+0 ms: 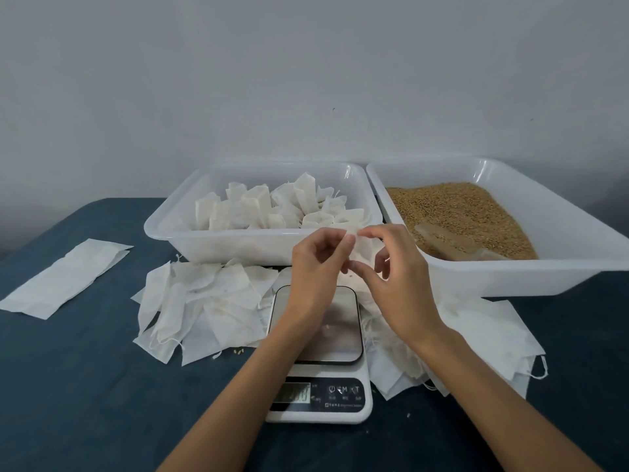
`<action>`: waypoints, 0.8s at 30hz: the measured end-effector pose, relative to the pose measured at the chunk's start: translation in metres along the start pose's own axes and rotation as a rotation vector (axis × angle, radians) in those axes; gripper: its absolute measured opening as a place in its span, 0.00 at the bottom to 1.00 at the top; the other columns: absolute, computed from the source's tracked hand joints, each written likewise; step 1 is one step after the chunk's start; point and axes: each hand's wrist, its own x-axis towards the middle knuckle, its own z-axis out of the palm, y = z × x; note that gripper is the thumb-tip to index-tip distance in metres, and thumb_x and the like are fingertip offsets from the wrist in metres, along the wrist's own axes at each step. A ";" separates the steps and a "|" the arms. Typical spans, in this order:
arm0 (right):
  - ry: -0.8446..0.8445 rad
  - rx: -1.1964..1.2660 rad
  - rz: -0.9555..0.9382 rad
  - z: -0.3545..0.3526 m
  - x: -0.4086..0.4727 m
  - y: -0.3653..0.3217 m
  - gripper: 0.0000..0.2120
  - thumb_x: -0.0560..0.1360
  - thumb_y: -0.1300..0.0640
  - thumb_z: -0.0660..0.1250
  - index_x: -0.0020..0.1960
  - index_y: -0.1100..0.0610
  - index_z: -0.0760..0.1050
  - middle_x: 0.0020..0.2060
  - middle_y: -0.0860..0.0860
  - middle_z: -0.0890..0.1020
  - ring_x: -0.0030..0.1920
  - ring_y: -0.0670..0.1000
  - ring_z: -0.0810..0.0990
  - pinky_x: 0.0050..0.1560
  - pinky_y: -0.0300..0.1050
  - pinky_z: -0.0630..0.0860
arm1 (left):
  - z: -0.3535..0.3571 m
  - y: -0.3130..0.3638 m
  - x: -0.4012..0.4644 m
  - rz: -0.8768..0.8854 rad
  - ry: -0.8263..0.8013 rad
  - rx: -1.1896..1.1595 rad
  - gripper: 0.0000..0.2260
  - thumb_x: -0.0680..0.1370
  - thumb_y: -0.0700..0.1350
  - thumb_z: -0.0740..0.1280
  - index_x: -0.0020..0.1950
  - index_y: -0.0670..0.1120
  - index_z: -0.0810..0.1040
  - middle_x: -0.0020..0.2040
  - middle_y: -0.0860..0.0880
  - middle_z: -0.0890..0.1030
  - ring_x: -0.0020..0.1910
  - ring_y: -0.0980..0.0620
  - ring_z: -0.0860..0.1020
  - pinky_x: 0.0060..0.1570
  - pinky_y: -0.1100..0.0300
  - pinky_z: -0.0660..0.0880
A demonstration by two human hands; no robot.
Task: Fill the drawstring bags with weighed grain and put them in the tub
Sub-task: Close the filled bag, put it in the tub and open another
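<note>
Head cam: both hands up over the white digital kitchen scale (318, 356), left hand (315, 270) and right hand (396, 281) pinching one thin white drawstring bag (362, 248) between curled fingers, just in front of the white plastic tub (160, 229) of filled bags. Grain (459, 212) sits in the right tub.

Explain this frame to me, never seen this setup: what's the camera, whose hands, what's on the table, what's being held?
There is no robot here. One wide-angle camera sits on a person's head, looking forward and down. The left hand and right hand together pinch a thin white drawstring bag above a kitchen scale, whose plate is bare. On the dark blue table, flat empty bags lie piled on both sides of the scale. Behind stand two white tubs: the left tub holds filled bags, the right tub holds grain with a scoop lying in it.
</note>
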 end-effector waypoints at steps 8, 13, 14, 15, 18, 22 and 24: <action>0.065 0.088 -0.046 -0.007 0.005 -0.005 0.06 0.80 0.62 0.69 0.55 0.55 0.81 0.48 0.43 0.81 0.44 0.45 0.81 0.45 0.32 0.73 | 0.035 -0.007 -0.017 0.006 0.255 -0.123 0.07 0.84 0.39 0.68 0.48 0.38 0.80 0.35 0.48 0.79 0.33 0.53 0.75 0.37 0.62 0.75; 0.081 0.038 -0.001 -0.012 0.008 -0.003 0.10 0.80 0.68 0.66 0.55 0.58 0.81 0.49 0.46 0.81 0.50 0.41 0.79 0.47 0.29 0.73 | 0.061 -0.018 -0.014 -0.003 0.315 -0.105 0.07 0.84 0.40 0.67 0.48 0.41 0.80 0.38 0.47 0.81 0.35 0.51 0.77 0.39 0.58 0.76; 0.079 0.018 -0.004 -0.012 0.008 -0.003 0.10 0.80 0.69 0.65 0.56 0.59 0.81 0.49 0.47 0.81 0.51 0.40 0.79 0.49 0.28 0.72 | 0.061 -0.020 -0.012 0.010 0.313 -0.079 0.07 0.84 0.41 0.68 0.48 0.41 0.81 0.38 0.47 0.82 0.35 0.51 0.77 0.39 0.57 0.76; 0.074 -0.003 -0.005 -0.012 0.008 -0.003 0.11 0.80 0.70 0.64 0.57 0.59 0.81 0.50 0.48 0.81 0.51 0.40 0.78 0.50 0.28 0.72 | 0.061 -0.021 -0.011 0.023 0.313 -0.051 0.06 0.84 0.41 0.68 0.48 0.42 0.81 0.39 0.47 0.82 0.36 0.52 0.78 0.40 0.56 0.77; 0.072 -0.040 0.010 -0.012 0.008 -0.003 0.13 0.80 0.70 0.62 0.59 0.59 0.80 0.52 0.49 0.81 0.48 0.40 0.77 0.52 0.28 0.72 | 0.060 -0.023 -0.003 0.050 0.312 0.014 0.06 0.84 0.41 0.68 0.49 0.43 0.81 0.40 0.46 0.83 0.36 0.52 0.79 0.41 0.54 0.78; 0.055 -0.030 0.055 -0.013 0.009 -0.004 0.14 0.80 0.69 0.64 0.62 0.58 0.78 0.55 0.49 0.79 0.47 0.44 0.79 0.51 0.32 0.74 | 0.056 -0.019 0.000 0.037 0.251 0.027 0.08 0.83 0.41 0.70 0.45 0.40 0.82 0.34 0.49 0.81 0.33 0.54 0.77 0.39 0.59 0.75; 0.050 -0.010 0.045 -0.014 0.009 -0.005 0.12 0.80 0.66 0.67 0.62 0.57 0.79 0.54 0.47 0.79 0.44 0.40 0.78 0.50 0.31 0.73 | 0.048 -0.015 0.000 0.034 0.203 0.009 0.09 0.83 0.41 0.70 0.44 0.39 0.82 0.31 0.53 0.79 0.32 0.55 0.75 0.37 0.63 0.73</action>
